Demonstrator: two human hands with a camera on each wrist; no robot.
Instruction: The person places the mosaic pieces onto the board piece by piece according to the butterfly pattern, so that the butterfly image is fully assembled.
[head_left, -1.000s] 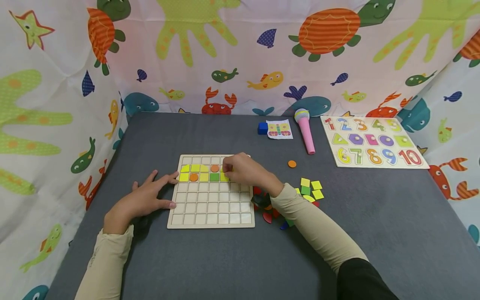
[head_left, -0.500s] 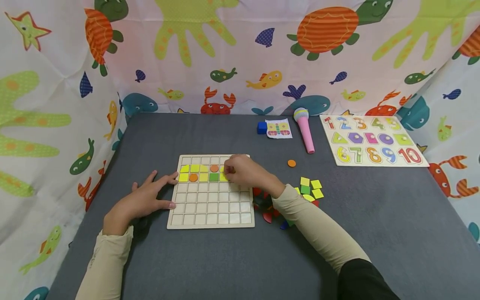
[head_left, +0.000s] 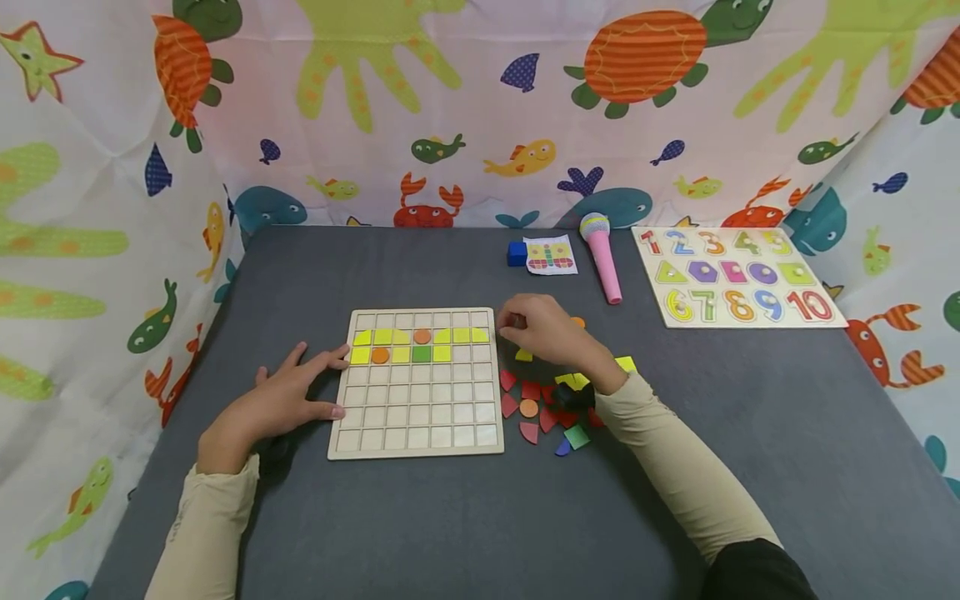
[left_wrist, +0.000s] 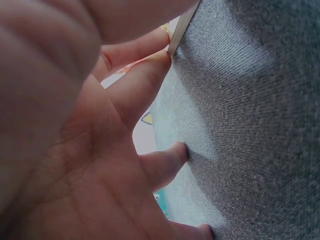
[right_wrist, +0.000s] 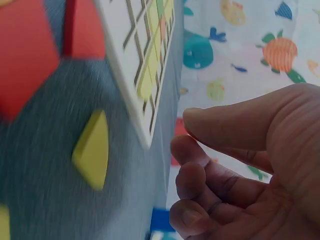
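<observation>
A wooden grid board [head_left: 416, 415] lies flat on the table, with yellow, orange and green pieces set in its second and third rows. My left hand [head_left: 277, 404] is spread at its left edge. In the left wrist view, two fingertips [left_wrist: 162, 57] touch the board's rim while other fingers rest on the cloth. My right hand [head_left: 543, 327] hovers just off the board's right side. Its fingers are loosely bent, thumb near the index finger [right_wrist: 187, 149], with nothing between them. Beneath it lies a loose yellow piece [right_wrist: 92, 152]. Red pieces [head_left: 530, 391] lie nearby, some behind the right wrist.
At the back are a blue cube [head_left: 517, 254], a small pattern card [head_left: 551, 255] and a pink toy microphone [head_left: 603, 262]. A number and shape puzzle board [head_left: 738, 279] lies at the back right. A patterned curtain [head_left: 450, 100] hangs behind the grey table [head_left: 420, 525].
My right hand has left the board and moved right toward the loose pieces, uncovering yellow pieces at the right end of the second row. My left hand has stayed at the board's edge.
</observation>
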